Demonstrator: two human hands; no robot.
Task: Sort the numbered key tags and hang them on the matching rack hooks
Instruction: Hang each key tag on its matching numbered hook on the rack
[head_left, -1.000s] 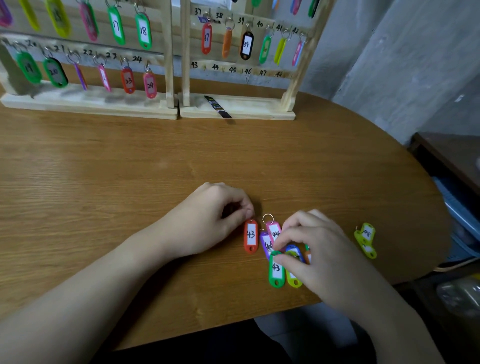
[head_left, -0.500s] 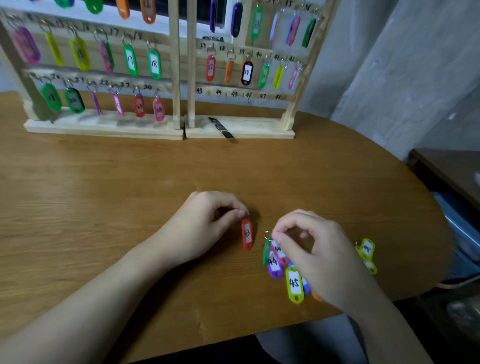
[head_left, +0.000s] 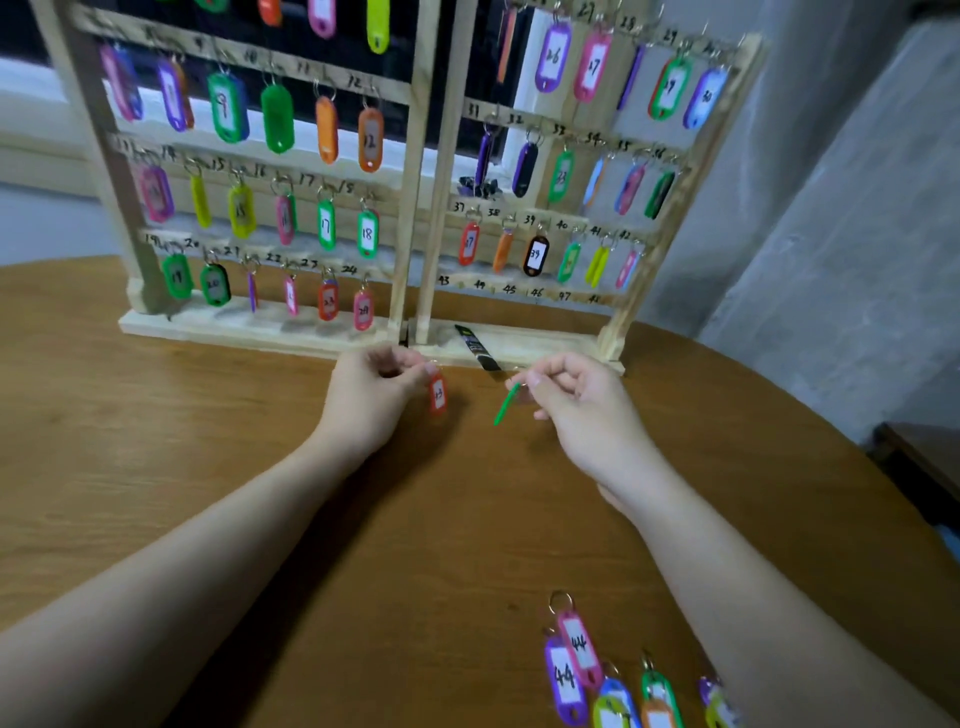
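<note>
the left hand (head_left: 379, 395) has its grip pinched on the metal ring of a small red plastic key tag with a white paper label (head_left: 438, 395), which dangles free above the brown wooden tabletop (head_left: 156, 441), just in front of the base of the pale wooden rack of numbered hooks (head_left: 415, 171). the right hand (head_left: 576, 400) pinches a green plastic key tag (head_left: 506, 404) the same way; that tag hangs edge-on, so its number cannot be read.

these tags look light, stiff and smooth, so i judge they will swing and twist on their rings at any quick move. the ring is the sensible place to take hold, since it is the part that must slip over a hook; pinching the plastic body would leave the ring flopping.

counted: two tags in hand, one per hand. the loose pile of key tags (head_left: 613, 686) lies on the near edge of the tabletop, by the right forearm. in it are a pink and a purple tag, both marked 44, and at least five more, partly cut off by the frame, so the total is uncertain. on the rack's bottom right row, marked 43 to 48, i see no tags hanging.
</note>
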